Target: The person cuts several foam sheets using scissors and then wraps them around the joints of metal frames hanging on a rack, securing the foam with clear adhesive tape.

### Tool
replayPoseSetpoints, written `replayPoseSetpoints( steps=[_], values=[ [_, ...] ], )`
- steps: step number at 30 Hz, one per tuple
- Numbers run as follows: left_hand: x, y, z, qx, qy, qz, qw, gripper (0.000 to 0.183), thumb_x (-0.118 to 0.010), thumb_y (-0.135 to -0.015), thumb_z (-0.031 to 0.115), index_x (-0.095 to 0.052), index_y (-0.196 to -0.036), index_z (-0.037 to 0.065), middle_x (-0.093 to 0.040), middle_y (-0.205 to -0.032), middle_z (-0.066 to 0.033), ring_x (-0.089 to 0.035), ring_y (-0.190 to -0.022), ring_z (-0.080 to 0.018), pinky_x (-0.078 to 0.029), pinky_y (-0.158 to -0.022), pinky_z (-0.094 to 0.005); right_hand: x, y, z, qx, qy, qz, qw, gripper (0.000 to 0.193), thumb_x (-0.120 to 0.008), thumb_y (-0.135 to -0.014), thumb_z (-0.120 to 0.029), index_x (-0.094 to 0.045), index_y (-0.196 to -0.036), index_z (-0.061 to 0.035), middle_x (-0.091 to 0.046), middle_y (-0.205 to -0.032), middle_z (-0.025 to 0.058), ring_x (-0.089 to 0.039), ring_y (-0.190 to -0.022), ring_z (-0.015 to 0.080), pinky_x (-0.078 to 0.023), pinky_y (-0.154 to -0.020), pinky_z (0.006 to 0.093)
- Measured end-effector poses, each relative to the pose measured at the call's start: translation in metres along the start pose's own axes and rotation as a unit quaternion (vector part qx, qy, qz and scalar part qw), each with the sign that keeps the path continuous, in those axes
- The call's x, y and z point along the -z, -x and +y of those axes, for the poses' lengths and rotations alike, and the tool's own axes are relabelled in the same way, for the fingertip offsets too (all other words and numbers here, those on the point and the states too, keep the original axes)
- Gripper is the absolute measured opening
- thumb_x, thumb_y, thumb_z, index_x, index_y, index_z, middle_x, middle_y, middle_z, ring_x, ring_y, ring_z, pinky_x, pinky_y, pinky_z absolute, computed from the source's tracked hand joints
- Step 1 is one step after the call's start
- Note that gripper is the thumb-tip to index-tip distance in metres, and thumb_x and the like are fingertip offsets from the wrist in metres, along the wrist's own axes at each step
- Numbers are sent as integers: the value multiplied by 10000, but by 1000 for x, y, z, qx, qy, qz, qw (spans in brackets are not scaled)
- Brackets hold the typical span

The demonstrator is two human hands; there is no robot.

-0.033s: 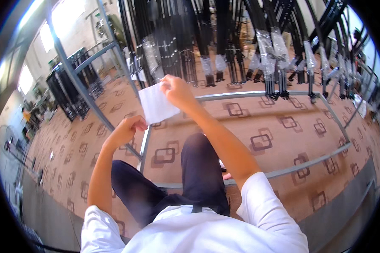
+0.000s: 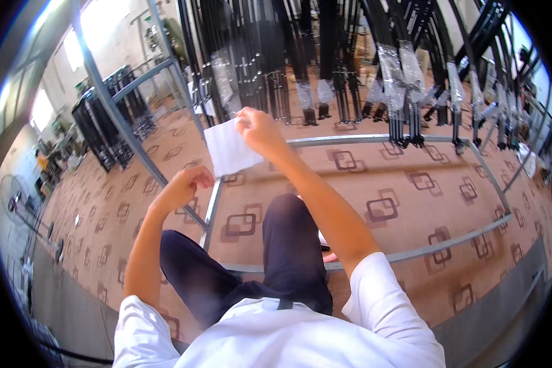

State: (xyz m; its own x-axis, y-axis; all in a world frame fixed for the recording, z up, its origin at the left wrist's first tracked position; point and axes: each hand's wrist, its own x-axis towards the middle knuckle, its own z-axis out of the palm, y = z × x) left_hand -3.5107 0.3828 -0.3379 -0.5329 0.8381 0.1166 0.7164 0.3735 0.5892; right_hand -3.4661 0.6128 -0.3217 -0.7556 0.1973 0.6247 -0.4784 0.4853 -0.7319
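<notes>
A thin white square sheet (image 2: 233,148), possibly foam or paper, hangs in front of me, left of the middle. My right hand (image 2: 257,132) pinches it by its upper right corner. Below it, my left hand (image 2: 185,185) has its fingers curled in, their tips beside the sheet's lower left corner. Whether those tips touch the sheet or hold anything small, I cannot tell. Behind the sheet hang many black metal bars (image 2: 260,73), some with clear plastic wrap (image 2: 391,76) around their lower ends.
A low grey metal frame (image 2: 362,140) spans the patterned brown floor (image 2: 349,202) in front of my knees. At the left rise grey metal posts (image 2: 113,119). More black bars (image 2: 98,132) stand farther back. A fan (image 2: 12,199) and a person (image 2: 43,162) are at the far left.
The view has shifted slightly, so the surroundings sit a little farther right. The right hand keeps its hold on the sheet, whose lower left corner has risen slightly relative to the left fingertips.
</notes>
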Motion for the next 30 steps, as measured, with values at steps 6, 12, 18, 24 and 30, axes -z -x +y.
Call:
replayPoseSetpoints(
  steps=[6, 12, 18, 24, 30],
  values=[
    [54, -35, -22, -21, 14, 210, 977, 213, -430, -679, -96, -554, -818, 8, -587, -750, -52, -541, -674, -128, -433, -600, -245, -22, -17, 12, 75, -60, 41, 995, 170, -490, -702, -66, -568, -807, 43, -493, -1095, 219, -512, -938, 356, -404, -778, 345],
    [81, -99, -23, 56, 137, 434, 889, 294, -497, -727, 62, -476, -1020, 45, -538, -911, -66, -508, -802, -139, -411, -632, -247, -32, -45, 27, 72, 14, -59, 996, 144, -524, -706, -91, -570, -782, 21, -401, -1215, 215, -421, -1093, 352, -339, -899, 345],
    [85, -130, -49, 90, 263, 456, 846, 468, -552, -749, 332, -427, -1112, 64, -474, -1046, -80, -449, -939, -173, -371, -740, -295, -46, -47, 29, 79, 65, -46, 994, 115, -538, -717, -100, -561, -761, 4, -410, -1225, 183, -415, -1122, 304, -325, -905, 326],
    [115, -166, -87, 57, 469, 210, 856, 442, -546, -763, 446, -535, -1029, 92, -562, -950, -22, -517, -860, -148, -393, -748, -277, -57, -60, 12, 63, 69, -16, 995, 123, -543, -702, -79, -568, -778, 15, -410, -1211, 211, -415, -1107, 341, -329, -910, 336],
    [118, -180, -105, -58, 372, 151, 914, 382, -665, -711, 209, -521, -1035, 66, -584, -910, -9, -563, -809, -105, -443, -689, -236, -61, -85, -1, 24, 57, -26, 998, 122, -543, -719, -114, -552, -772, -5, -390, -1246, 185, -414, -1114, 337, -333, -901, 348]
  ],
)
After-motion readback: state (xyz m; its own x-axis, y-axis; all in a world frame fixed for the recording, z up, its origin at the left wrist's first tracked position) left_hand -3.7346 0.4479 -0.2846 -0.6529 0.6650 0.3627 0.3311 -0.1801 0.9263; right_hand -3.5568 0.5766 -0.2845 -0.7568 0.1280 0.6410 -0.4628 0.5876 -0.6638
